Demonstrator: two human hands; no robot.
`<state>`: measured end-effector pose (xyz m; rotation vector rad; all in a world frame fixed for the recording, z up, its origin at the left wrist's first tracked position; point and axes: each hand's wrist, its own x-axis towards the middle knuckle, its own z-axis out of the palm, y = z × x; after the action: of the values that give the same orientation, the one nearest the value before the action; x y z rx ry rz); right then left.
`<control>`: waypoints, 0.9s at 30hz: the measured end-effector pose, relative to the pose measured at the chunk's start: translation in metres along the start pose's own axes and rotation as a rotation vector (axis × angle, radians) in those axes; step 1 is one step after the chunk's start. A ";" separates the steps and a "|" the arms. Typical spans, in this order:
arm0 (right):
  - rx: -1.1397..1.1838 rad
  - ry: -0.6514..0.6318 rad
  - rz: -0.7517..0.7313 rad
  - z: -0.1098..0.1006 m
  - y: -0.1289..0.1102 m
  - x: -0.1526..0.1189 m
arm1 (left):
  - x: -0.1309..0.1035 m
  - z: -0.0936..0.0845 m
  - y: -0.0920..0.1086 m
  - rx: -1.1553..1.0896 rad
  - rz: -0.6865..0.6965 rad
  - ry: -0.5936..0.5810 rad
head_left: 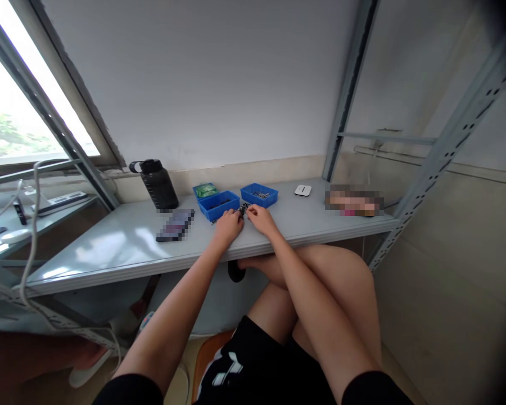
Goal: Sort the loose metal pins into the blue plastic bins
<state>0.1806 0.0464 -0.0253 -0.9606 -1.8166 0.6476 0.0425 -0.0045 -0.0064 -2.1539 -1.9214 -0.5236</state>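
Observation:
Small dark and silvery metal parts lie in a little pile on the grey shelf top, between my two hands. My left hand rests at the pile's left side, its fingers bent together over the parts; what they hold is hidden. From the right, my right hand reaches in with thumb and fingertips pinched, on something too small to name. Just behind my left hand is a blue tray with dark small pieces inside. Another blue tray, behind my right hand, contains several thin silvery metal pieces.
A green-and-white packet sits behind the left tray. Further left stand a black bottle and a blurred phone-like flat object. To the right are a white square object and a pixelated item. Metal uprights frame the shelf.

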 end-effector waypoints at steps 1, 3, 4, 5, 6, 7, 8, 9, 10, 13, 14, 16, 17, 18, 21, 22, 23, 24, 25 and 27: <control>-0.001 -0.002 -0.003 0.000 0.000 0.000 | -0.002 0.002 -0.002 0.005 -0.010 0.001; -0.001 -0.008 -0.006 0.000 0.000 0.000 | -0.003 0.004 -0.005 0.011 -0.025 0.003; -0.002 -0.009 -0.005 0.000 0.000 -0.001 | -0.003 0.004 -0.006 0.013 -0.028 0.003; -0.004 -0.010 -0.004 0.000 0.000 -0.001 | -0.003 0.004 -0.006 0.013 -0.028 0.002; -0.007 -0.010 -0.002 0.000 0.000 -0.001 | -0.003 0.004 -0.007 0.012 -0.026 -0.001; -0.009 -0.010 -0.001 0.000 0.000 -0.001 | -0.003 0.004 -0.007 0.011 -0.022 -0.004; -0.012 -0.010 -0.001 0.000 0.000 -0.001 | -0.003 0.004 -0.008 0.008 -0.018 -0.009; -0.014 -0.012 -0.003 0.000 0.000 -0.001 | -0.002 0.004 -0.008 0.005 -0.013 -0.013; -0.017 -0.014 -0.005 0.000 -0.001 -0.001 | -0.002 0.004 -0.008 0.002 -0.009 -0.016; -0.022 -0.019 -0.009 -0.001 -0.002 -0.002 | -0.002 0.006 -0.010 -0.005 0.002 -0.023; -0.023 -0.020 -0.008 -0.001 -0.002 -0.002 | -0.002 0.006 -0.010 -0.006 0.004 -0.025; -0.024 -0.022 -0.008 -0.001 -0.002 -0.002 | -0.002 0.006 -0.010 -0.005 0.009 -0.029; -0.024 -0.022 -0.008 -0.001 -0.002 -0.002 | -0.002 0.006 -0.010 -0.005 0.010 -0.029; -0.024 -0.022 -0.009 -0.001 -0.002 -0.002 | -0.003 0.006 -0.009 -0.004 0.012 -0.029; -0.024 -0.019 -0.016 -0.001 -0.002 -0.003 | -0.004 0.003 -0.007 0.001 0.020 -0.027; -0.024 -0.017 -0.019 -0.001 -0.002 -0.003 | -0.004 0.002 -0.007 0.003 0.022 -0.026; -0.025 -0.015 -0.021 -0.001 -0.003 -0.003 | -0.004 0.001 -0.006 0.004 0.024 -0.025; -0.025 -0.014 -0.023 -0.001 -0.003 -0.003 | -0.005 0.001 -0.005 0.006 0.025 -0.024; -0.026 -0.012 -0.025 -0.001 -0.003 -0.003 | -0.004 0.000 -0.005 0.009 0.023 -0.023; -0.027 -0.010 -0.025 -0.001 -0.003 -0.003 | -0.004 0.000 -0.004 0.015 0.012 -0.016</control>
<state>0.1814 0.0423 -0.0238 -0.9519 -1.8479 0.6149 0.0377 -0.0079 -0.0081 -2.1657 -1.9133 -0.4897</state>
